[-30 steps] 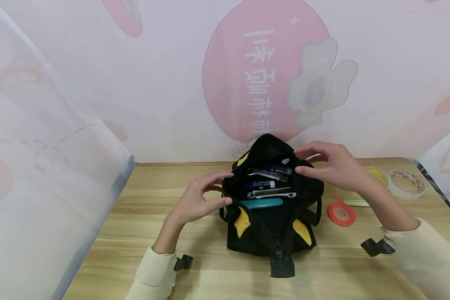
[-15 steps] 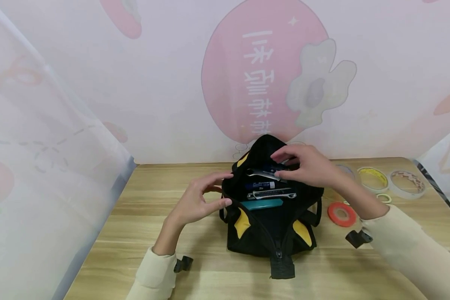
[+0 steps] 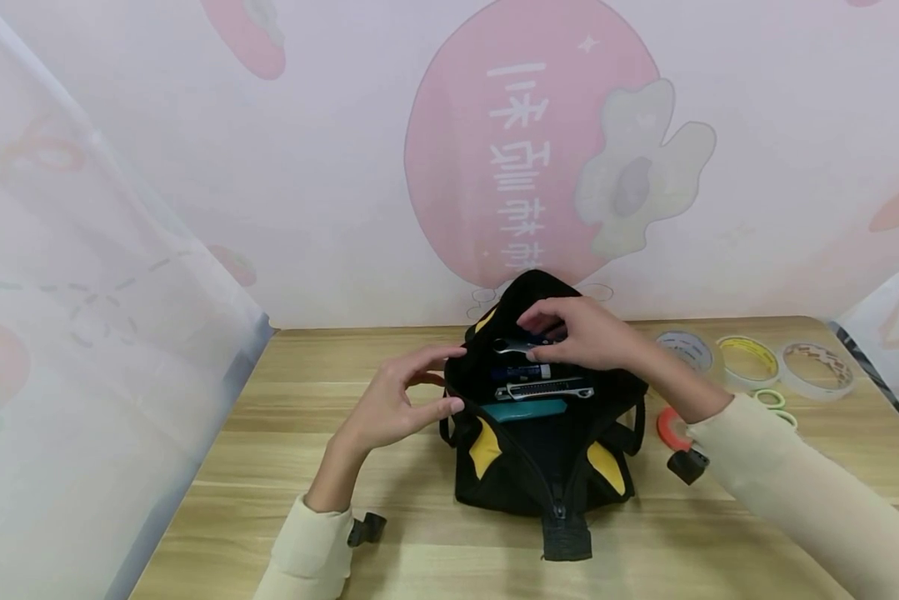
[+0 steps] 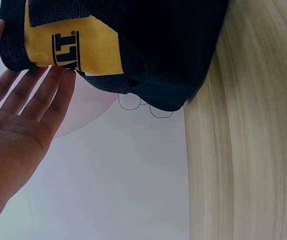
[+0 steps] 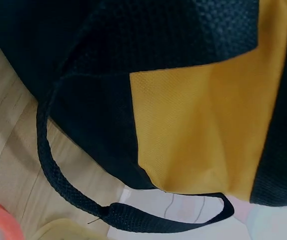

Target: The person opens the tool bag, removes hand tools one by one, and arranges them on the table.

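A black tool bag (image 3: pixel 524 479) with yellow patches stands unzipped on the table. My left hand (image 3: pixel 397 398) touches the bag's left rim, thumb and index finger spread apart; in the left wrist view its fairly straight fingers lie against the edge beside a yellow panel (image 4: pixel 78 47). My right hand (image 3: pixel 587 333) reaches over the mouth from the right, fingers bent, thumb and index apart, nothing seen between them. Below its thumb lies a silver metal tool (image 3: pixel 511 345), partly covered. A dark marker (image 3: pixel 520 372), a utility knife (image 3: pixel 545 388) and a teal flat piece (image 3: pixel 524 410) lie inside.
Right of the bag are a red tape roll (image 3: pixel 671 427), partly behind the sleeve, and green-handled scissors (image 3: pixel 770 398). Clear tape rolls (image 3: pixel 747 360) stand in a row at the back right. A printed white curtain (image 3: pixel 329 208) closes off the table's far edge.
My right hand has moved left from the bag's right rim to above the things inside. The tape rolls and scissors have come into fuller view. My left hand has stayed put.
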Demonstrator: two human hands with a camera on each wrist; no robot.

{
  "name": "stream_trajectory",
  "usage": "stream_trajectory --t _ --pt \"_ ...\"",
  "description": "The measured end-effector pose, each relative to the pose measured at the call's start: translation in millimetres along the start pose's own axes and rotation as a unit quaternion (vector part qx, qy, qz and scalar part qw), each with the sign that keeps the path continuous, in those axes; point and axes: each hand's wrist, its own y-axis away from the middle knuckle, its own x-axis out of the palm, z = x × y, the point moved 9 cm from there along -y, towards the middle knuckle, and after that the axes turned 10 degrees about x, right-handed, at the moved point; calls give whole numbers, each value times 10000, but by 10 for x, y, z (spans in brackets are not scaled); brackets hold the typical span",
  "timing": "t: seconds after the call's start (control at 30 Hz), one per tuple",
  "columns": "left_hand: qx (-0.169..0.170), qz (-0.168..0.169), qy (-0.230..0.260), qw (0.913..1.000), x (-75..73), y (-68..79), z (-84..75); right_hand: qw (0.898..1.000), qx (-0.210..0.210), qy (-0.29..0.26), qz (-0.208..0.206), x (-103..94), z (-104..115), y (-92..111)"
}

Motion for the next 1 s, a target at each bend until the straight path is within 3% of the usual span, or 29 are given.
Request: stream_trajectory --t 0.47,1.0 --pt "80 -14 5 10000 -2 -3 0 9992 150 -298 201 203 -229 -204" --pt "0 -1 -22 10000 -19 5 -3 9990 239 -156 354 525 -521 -224"
